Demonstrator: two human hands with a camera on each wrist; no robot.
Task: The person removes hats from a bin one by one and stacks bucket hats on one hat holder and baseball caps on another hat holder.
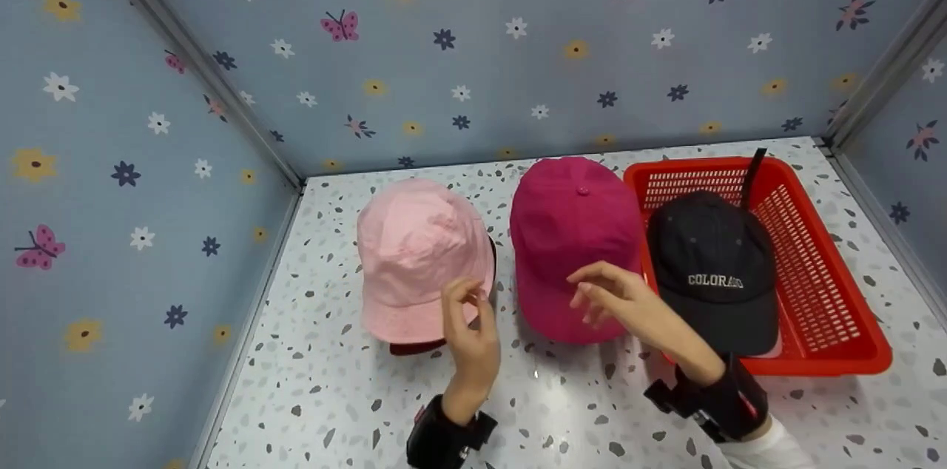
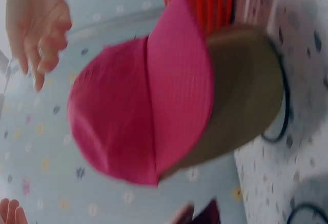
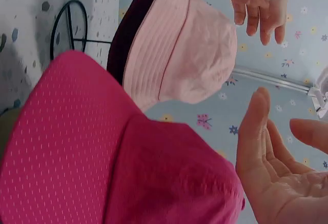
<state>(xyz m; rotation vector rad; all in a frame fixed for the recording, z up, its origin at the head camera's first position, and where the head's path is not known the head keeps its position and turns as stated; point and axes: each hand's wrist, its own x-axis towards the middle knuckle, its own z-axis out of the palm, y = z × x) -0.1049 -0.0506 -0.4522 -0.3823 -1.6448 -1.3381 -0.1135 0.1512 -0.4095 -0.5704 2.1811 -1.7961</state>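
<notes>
My left hand is raised in front of the pink bucket hat, its fingers loosely bent with nothing in them. Under that hat, the brim of a dark maroon hat peeks out. My right hand hovers over the brim of a magenta cap, fingers relaxed and holding nothing; in the right wrist view it appears beside the crown, apart from it. Beneath the magenta cap sits an olive-brown cap, seen in the left wrist view.
To the right stands a red plastic basket, holding a black cap lettered COLORADO, its dark strap over the far rim. Black wire stands show beneath the hats on the speckled table. Flowered panels enclose the back and sides.
</notes>
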